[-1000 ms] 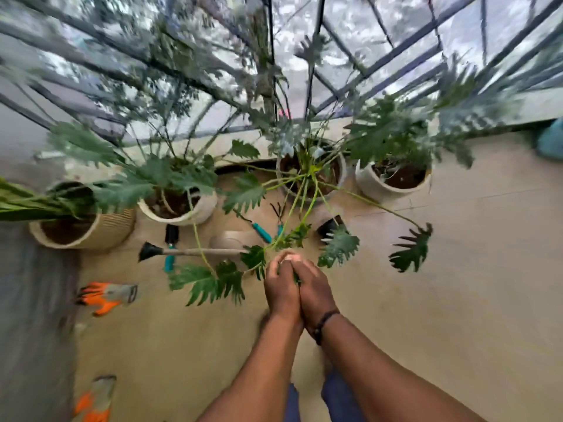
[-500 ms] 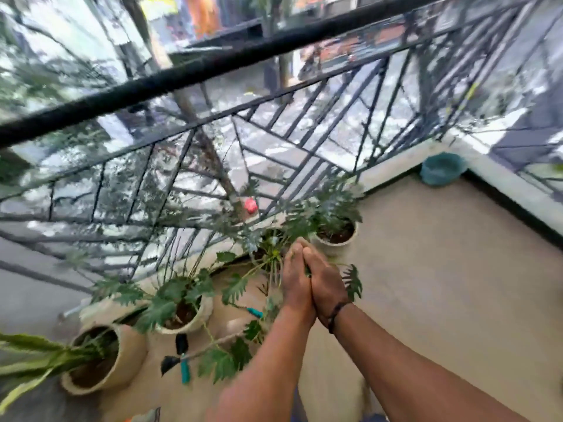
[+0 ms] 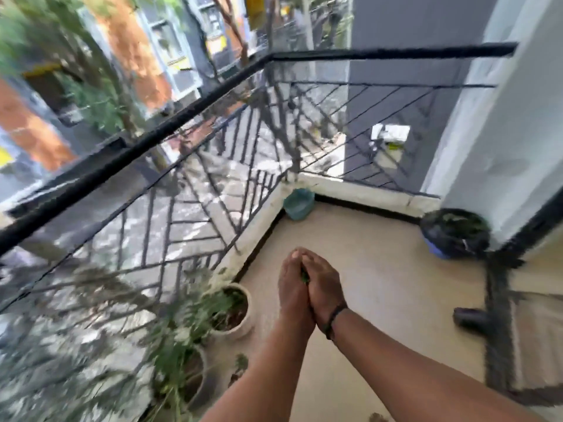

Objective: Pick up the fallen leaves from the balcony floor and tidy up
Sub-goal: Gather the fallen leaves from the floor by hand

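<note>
Left hand (image 3: 294,284) and right hand (image 3: 324,284) pressed palm to palm at chest height, fingers fairly straight, sandwiching a small bunch of leaves (image 3: 304,277); only a green sliver visible in the seam. Probably the carrying step: load gathered, to be dumped next, likely into the dark bin (image 3: 455,234) by the wall or the teal tub (image 3: 298,204) in the corner. Needs palms kept sealed. Size of bunch hidden. Potted plants (image 3: 227,309) and railing (image 3: 170,126) badly blurred. Floor (image 3: 380,284) beyond looks bare.

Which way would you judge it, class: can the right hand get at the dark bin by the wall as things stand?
Probably not yet: the right hand is pressed against the left hand around green leaves, and open floor separates it from the bin.
</note>
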